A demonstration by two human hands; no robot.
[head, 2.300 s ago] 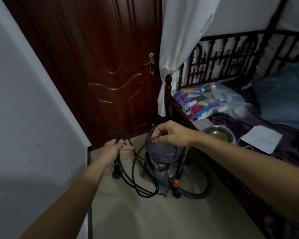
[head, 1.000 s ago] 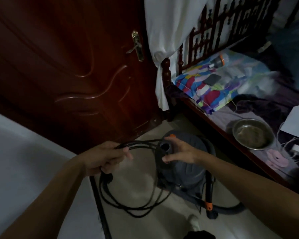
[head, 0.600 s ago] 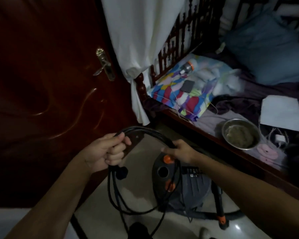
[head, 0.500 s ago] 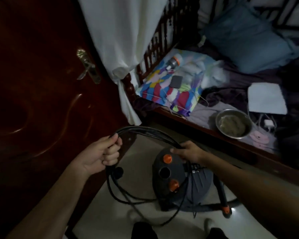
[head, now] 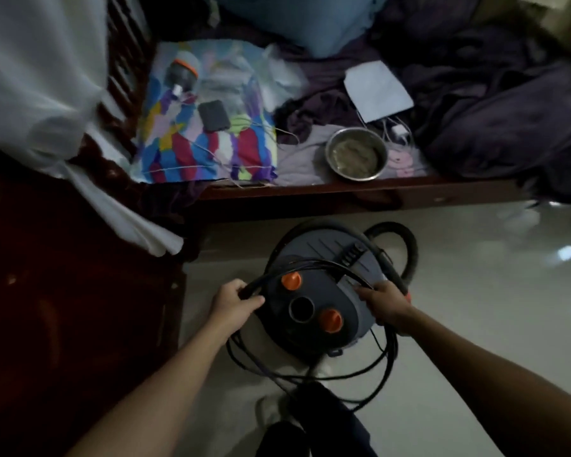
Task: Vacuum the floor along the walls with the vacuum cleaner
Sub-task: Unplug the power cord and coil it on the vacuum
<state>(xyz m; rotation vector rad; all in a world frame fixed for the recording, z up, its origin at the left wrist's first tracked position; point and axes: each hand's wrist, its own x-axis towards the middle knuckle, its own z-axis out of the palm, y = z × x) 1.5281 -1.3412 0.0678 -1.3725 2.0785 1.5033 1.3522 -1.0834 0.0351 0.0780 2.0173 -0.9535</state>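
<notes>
A grey canister vacuum cleaner (head: 323, 291) with two orange knobs and a round hose port stands on the pale floor below me. Its black power cord (head: 314, 268) arches in several loops over the lid and hangs down around the body. My left hand (head: 234, 305) grips the bundled loops at the vacuum's left side. My right hand (head: 384, 303) holds the cord at the right side, next to an orange-tipped part. The dark suction hose (head: 406, 245) curls behind the canister.
A wooden bed frame (head: 343, 189) runs across just beyond the vacuum, carrying a metal bowl (head: 356, 155), a colourful cloth (head: 208, 127) and dark bedding. A dark red door (head: 63, 308) and a white curtain (head: 47, 94) stand at the left. Open floor (head: 491, 308) lies to the right.
My view has tilted down to look over the vacuum from above. Both hands have spread the cord loops across the lid, the right hand shifting to the canister's right side.
</notes>
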